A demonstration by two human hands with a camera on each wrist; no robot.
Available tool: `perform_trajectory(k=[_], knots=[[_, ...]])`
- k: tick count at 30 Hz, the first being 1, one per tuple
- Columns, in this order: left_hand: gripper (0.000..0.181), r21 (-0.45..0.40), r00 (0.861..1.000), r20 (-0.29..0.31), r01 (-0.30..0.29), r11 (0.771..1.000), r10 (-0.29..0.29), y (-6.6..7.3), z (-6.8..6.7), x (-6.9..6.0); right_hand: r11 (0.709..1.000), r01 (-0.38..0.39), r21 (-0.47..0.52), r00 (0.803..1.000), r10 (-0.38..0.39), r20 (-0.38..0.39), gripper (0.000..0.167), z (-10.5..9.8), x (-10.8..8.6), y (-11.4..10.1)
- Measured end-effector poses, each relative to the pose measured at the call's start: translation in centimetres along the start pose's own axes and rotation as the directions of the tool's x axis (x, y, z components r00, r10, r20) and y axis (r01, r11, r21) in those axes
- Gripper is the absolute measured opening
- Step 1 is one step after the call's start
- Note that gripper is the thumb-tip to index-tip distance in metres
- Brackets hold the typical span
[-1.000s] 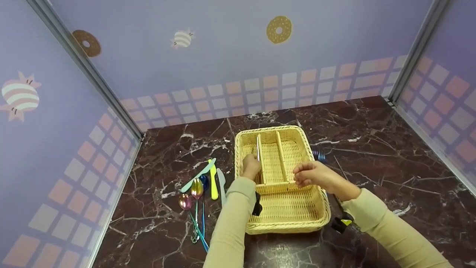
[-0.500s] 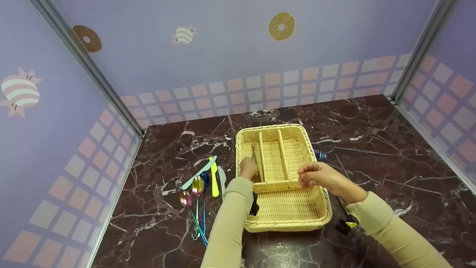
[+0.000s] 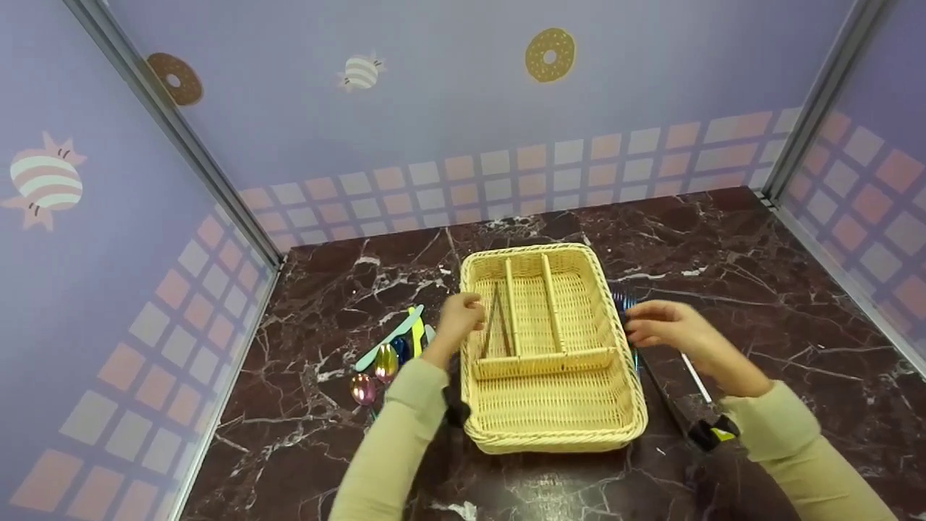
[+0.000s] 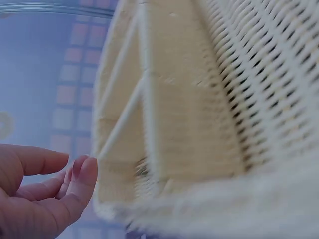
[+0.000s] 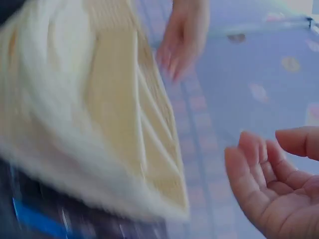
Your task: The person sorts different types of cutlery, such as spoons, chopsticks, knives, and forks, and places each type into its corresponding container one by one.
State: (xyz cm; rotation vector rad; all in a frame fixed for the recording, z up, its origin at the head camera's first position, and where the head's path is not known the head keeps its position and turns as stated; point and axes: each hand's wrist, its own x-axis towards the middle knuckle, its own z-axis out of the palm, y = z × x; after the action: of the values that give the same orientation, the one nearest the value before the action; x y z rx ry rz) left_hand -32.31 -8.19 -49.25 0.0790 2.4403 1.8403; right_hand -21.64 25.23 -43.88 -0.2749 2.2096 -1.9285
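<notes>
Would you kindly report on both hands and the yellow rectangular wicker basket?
Left hand empty, near yellow wicker basket. Right hand empty, near blue fork. Two slender dark sticks in basket's rear-left compartment. No obstruction apparent.

Below the left grip (image 3: 460,320) spreads a dark veined table (image 3: 788,253); beyond the grip, a lilac wall (image 3: 448,108) bears a doughnut print (image 3: 537,56).

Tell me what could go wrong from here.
The right grip, near the blue tines, could bump the basket beside it. The mint knife and yellow knife appear to cross, so moving one may drag the other. The left sleeve appears close to the gold spoon and might brush it.
</notes>
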Motion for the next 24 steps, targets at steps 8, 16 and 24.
perform_trajectory(k=[8, 16, 24], knots=[[0.043, -0.142, 0.995, -0.02, 0.097, 0.985, -0.101, 1.8, -6.3, -7.9, 0.741, -0.11, -0.662, 0.969, -0.069, -0.237, 0.026, -3.3, -2.7, 5.3], [0.039, -0.161, 0.983, -0.069, 0.155, 0.975, -0.168, -1.8, -9.3, -11.7, 0.617, -0.191, -0.764, 0.978, 0.05, -0.204, 0.018, -3.1, -3.4, 9.1], [0.041, -0.163, 0.977, -0.083, 0.18, 0.97, -0.195, -2.4, -9.8, -12.5, 0.594, -0.24, -0.768, 0.971, 0.156, -0.183, 0.01, -4.6, -3.0, 9.7]])
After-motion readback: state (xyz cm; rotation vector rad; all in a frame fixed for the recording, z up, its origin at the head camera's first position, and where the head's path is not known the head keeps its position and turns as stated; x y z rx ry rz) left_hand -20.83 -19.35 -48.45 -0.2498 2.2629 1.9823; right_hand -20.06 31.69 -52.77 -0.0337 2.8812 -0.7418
